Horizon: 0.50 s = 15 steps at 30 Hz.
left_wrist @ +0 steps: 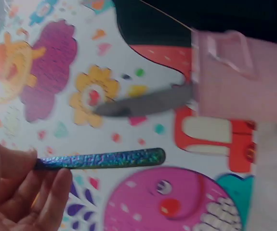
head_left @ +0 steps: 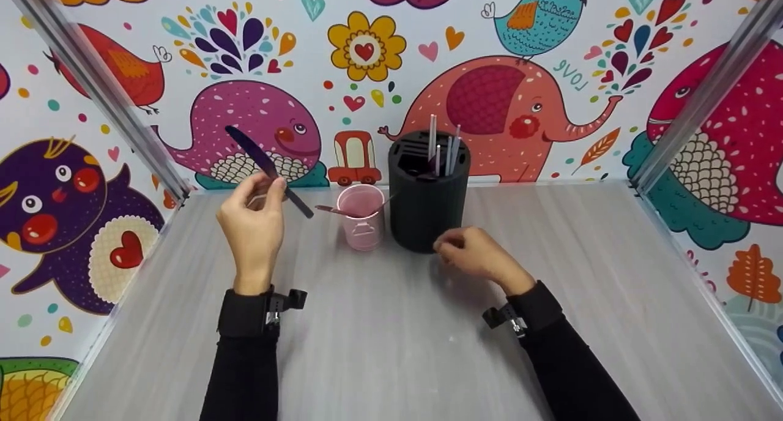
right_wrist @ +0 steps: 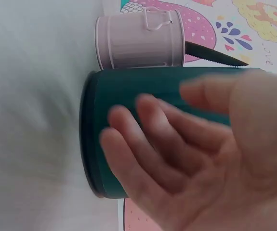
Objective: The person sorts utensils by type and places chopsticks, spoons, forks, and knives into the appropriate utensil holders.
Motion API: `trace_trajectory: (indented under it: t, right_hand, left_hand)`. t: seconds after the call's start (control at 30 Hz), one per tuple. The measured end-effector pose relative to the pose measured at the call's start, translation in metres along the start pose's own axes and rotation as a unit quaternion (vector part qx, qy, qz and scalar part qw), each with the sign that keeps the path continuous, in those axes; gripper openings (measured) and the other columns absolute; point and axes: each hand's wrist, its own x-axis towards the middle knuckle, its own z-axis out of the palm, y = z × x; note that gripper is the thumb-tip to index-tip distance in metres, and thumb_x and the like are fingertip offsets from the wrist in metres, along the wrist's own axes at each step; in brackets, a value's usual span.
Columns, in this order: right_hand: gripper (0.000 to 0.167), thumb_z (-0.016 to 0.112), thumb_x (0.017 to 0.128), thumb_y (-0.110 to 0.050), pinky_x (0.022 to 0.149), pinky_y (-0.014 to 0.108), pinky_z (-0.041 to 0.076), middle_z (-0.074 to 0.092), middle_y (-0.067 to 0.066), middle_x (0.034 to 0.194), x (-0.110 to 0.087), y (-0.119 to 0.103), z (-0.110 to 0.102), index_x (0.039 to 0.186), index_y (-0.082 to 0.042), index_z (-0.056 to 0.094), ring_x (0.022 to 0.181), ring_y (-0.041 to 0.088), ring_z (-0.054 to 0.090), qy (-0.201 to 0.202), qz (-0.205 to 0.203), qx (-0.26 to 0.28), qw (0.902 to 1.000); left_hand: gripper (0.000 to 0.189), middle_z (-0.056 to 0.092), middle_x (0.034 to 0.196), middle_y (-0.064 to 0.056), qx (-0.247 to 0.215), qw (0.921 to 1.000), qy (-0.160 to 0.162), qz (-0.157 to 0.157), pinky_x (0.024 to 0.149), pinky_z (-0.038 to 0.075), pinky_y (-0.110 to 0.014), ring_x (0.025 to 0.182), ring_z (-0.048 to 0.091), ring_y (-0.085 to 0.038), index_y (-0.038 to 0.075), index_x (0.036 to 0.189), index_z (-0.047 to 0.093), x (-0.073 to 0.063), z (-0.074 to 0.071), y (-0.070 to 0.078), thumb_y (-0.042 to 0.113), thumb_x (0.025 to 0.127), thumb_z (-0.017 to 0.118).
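My left hand (head_left: 254, 225), raised left of the pink bucket-shaped cup (head_left: 364, 232), pinches a dark table knife (head_left: 257, 153) near its middle between thumb and fingers. Its blade points up and left. The glittery handle (left_wrist: 114, 158) extends toward the cup side in the left wrist view. Two knives lean in the cup; one blade (left_wrist: 148, 104) sticks out to the left and a serrated blade (right_wrist: 215, 54) shows in the right wrist view. My right hand (head_left: 480, 256) holds nothing, its fingers loosely bent just in front of the black cylindrical knife holder (head_left: 428, 210).
Several slim pale pieces (head_left: 451, 152) stand upright in the slotted top of the holder, which is right beside the cup. Cartoon-printed panels (head_left: 379, 48) rise behind and at both sides of the grey tabletop (head_left: 379, 347). Metal posts (head_left: 703, 90) stand at the back corners.
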Motion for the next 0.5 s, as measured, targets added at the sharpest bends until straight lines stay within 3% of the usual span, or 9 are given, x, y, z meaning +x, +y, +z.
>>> trace_trajectory:
  t: [0.1, 0.23, 0.33, 0.5]
  right_hand:
    - [0.027, 0.064, 0.108, -0.019, 0.076, 0.03, 0.058, 0.079, 0.007, 0.1, -0.001, -0.002, 0.005, 0.124, -0.004, 0.08, 0.086, 0.013, 0.072, -0.04, -0.04, -0.012, 0.9983]
    - [0.029, 0.065, 0.109, -0.022, 0.08, 0.032, 0.061, 0.08, 0.012, 0.109, -0.001, -0.007, 0.011, 0.129, -0.005, 0.079, 0.088, 0.015, 0.074, -0.069, -0.08, -0.01, 0.9944]
    - [0.03, 0.066, 0.109, -0.023, 0.081, 0.032, 0.061, 0.08, 0.01, 0.108, -0.001, -0.01, 0.014, 0.13, -0.006, 0.079, 0.088, 0.015, 0.074, -0.076, -0.095, -0.009, 0.9925]
    - [0.029, 0.067, 0.108, -0.021, 0.077, 0.03, 0.06, 0.081, 0.008, 0.104, -0.001, -0.01, 0.017, 0.129, -0.005, 0.078, 0.088, 0.026, 0.08, -0.086, -0.111, -0.015, 0.99]
  left_hand:
    - [0.022, 0.083, 0.105, -0.012, -0.031, 0.999, 0.006, 0.033, 0.086, 0.063, -0.019, 0.091, 0.078, -0.012, -0.001, 0.115, 0.082, -0.005, 0.006, 0.024, 0.014, 0.1, 0.083]
    - [0.018, 0.084, 0.105, -0.012, -0.034, 0.9956, 0.007, 0.087, 0.087, 0.064, -0.02, 0.094, 0.078, -0.016, -0.002, 0.112, 0.083, -0.012, 0.017, 0.046, 0.01, 0.099, 0.084]
    - [0.016, 0.084, 0.104, -0.012, -0.034, 0.9927, 0.013, 0.115, 0.088, 0.064, -0.021, 0.095, 0.078, -0.017, -0.002, 0.11, 0.083, -0.017, 0.024, 0.055, 0.008, 0.098, 0.084]
    - [0.017, 0.082, 0.104, -0.013, -0.041, 0.9923, -0.017, 0.116, 0.087, 0.065, -0.024, 0.095, 0.078, -0.019, -0.003, 0.111, 0.081, -0.025, 0.034, 0.058, 0.009, 0.099, 0.083]
